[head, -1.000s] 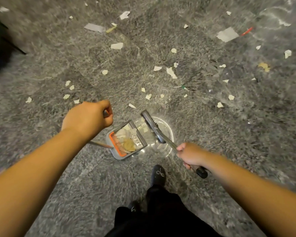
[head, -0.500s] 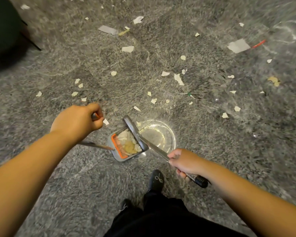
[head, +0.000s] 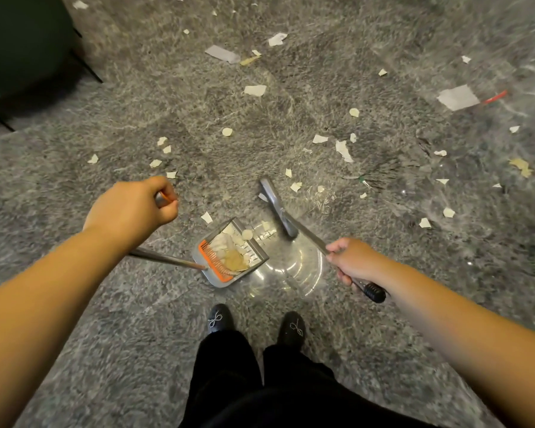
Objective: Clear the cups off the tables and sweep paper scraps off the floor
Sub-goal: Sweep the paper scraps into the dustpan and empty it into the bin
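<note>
Around the top of a thin metal handle (head: 164, 259) the left hand (head: 133, 208) is curled into a fist, knuckles up, its forearm reaching in from the lower left. Down from that fist the handle slants to the right and meets a grey dustpan (head: 230, 253) on the floor, just right of and below the hand. An orange comb strip (head: 212, 261) runs along the pan's near edge, and pale paper scraps (head: 229, 242) with one tan piece lie heaped inside it.

Opposite, the right hand (head: 351, 262) wraps its fingers round the shaft of a broom (head: 306, 234), with the black grip end (head: 374, 293) sticking out behind the palm toward the body. Up and left from this hand the shaft leads to the grey broom head (head: 274, 200), which is tilted and sits beyond the pan's open mouth; whether it touches the floor cannot be told.

Farther out from both hands, many more scraps (head: 255, 90) are scattered over the grey speckled floor (head: 105, 319), near the broom head and well beyond it. A larger white sheet (head: 457, 97) lies far to the upper right of the right hand. Below the hands, two black shoes (head: 218, 318) and dark trousers show.
</note>
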Tool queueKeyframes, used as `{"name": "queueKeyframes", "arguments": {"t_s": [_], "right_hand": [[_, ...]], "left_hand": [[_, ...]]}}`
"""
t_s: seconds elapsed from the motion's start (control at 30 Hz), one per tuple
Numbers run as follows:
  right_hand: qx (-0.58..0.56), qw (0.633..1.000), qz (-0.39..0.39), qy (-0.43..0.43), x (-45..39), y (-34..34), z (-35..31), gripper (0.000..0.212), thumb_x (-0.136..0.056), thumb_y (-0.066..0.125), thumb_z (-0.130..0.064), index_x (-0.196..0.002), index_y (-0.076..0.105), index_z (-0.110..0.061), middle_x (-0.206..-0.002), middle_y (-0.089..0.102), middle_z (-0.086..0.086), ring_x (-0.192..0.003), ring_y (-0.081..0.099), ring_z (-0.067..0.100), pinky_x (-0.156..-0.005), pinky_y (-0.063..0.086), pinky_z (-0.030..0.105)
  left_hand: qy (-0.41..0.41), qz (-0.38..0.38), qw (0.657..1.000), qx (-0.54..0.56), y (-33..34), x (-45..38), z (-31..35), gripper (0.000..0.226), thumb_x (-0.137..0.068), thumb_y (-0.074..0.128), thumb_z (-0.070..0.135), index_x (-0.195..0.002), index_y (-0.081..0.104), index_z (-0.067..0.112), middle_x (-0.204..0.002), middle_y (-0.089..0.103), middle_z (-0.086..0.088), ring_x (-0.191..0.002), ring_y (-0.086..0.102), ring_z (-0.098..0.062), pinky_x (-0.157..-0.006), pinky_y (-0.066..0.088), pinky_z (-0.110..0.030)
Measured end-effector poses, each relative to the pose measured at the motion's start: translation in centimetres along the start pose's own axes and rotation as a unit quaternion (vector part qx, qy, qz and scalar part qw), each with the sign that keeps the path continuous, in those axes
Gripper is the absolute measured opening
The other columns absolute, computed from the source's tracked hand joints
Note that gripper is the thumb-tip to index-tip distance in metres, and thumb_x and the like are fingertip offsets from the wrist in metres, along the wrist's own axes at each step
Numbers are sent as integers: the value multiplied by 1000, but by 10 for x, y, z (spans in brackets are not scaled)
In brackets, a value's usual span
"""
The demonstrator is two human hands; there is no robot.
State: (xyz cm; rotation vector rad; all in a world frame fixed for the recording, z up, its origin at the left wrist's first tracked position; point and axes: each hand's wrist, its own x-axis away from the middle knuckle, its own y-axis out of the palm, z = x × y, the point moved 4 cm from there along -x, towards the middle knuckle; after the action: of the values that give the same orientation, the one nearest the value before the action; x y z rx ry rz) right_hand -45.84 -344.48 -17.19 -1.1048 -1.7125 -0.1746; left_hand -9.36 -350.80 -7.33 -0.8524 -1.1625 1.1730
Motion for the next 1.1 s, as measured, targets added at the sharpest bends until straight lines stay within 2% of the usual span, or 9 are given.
{"name": "queueKeyframes", "arguments": {"t_s": [0.13, 0.23, 0.33, 0.57, 0.7, 0.8, 0.93, 1.1], "right_hand": [[42, 999, 22, 9, -30, 0, -21, 32, -99, 49, -16, -130, 51, -11, -67, 62, 4, -49, 56, 12, -48, 44, 23], [107, 994, 13, 2, -52, 7, -39, 26, -100, 47, -18, -120, 56, -6, -63, 61, 4, -51, 58, 13, -54, 47, 26], [142, 990, 5, 9, -67, 17, -58, 24, -99, 46, -17, -120, 54, -9, -68, 66, 7, -56, 61, 17, -63, 51, 31], [208, 976, -62, 30, -57, 57, -82, 31, -97, 47, -7, -128, 51, -10, -81, 66, 9, -58, 58, 15, -54, 44, 23], [152, 984, -91, 37, -35, 81, -73, 30, -100, 46, -18, -130, 47, -17, -75, 62, 3, -55, 56, 11, -57, 46, 25], [95, 991, -89, 37, -21, 95, -67, 30, -99, 49, -23, -130, 48, -20, -70, 60, -2, -41, 54, 3, -45, 42, 19], [19, 996, -74, 52, -5, 107, -61, 30, -98, 53, -24, -127, 52, -23, -67, 63, 0, -41, 55, 5, -43, 41, 19], [-50, 996, -46, 60, 9, 108, -64, 30, -97, 54, -20, -127, 52, -18, -61, 60, 0, -36, 51, 6, -38, 40, 16]], "left_hand": [[10, -3, 1000, -5, -2, -13, -10, 14, -85, 68, 35, -80, 55, 33, -75, 67, 4, -69, 59, -26, -58, 48, -35], [21, -10, 1000, -9, -1, -22, -16, 14, -85, 68, 35, -81, 55, 33, -75, 66, 5, -67, 58, -25, -54, 43, -31], [26, -14, 1000, -6, 1, -27, -19, 11, -86, 67, 34, -84, 57, 33, -79, 66, 4, -69, 58, -27, -56, 42, -31], [41, -24, 999, -9, 0, -41, -24, 8, -87, 64, 34, -85, 56, 31, -79, 65, 2, -71, 57, -27, -56, 42, -31], [46, -26, 999, -7, -2, -46, -25, 8, -88, 63, 35, -88, 57, 31, -82, 68, -1, -73, 59, -28, -55, 43, -31], [60, -27, 998, 0, -2, -47, -23, 7, -89, 62, 34, -90, 57, 29, -80, 68, -2, -69, 59, -28, -51, 39, -29], [68, -13, 998, 9, -4, -45, -27, 5, -90, 61, 32, -89, 58, 28, -73, 66, -2, -62, 57, -25, -47, 35, -26], [58, -14, 998, 23, -7, -46, -39, 8, -88, 63, 38, -86, 57, 34, -72, 63, 2, -65, 56, -24, -48, 33, -26]]}}
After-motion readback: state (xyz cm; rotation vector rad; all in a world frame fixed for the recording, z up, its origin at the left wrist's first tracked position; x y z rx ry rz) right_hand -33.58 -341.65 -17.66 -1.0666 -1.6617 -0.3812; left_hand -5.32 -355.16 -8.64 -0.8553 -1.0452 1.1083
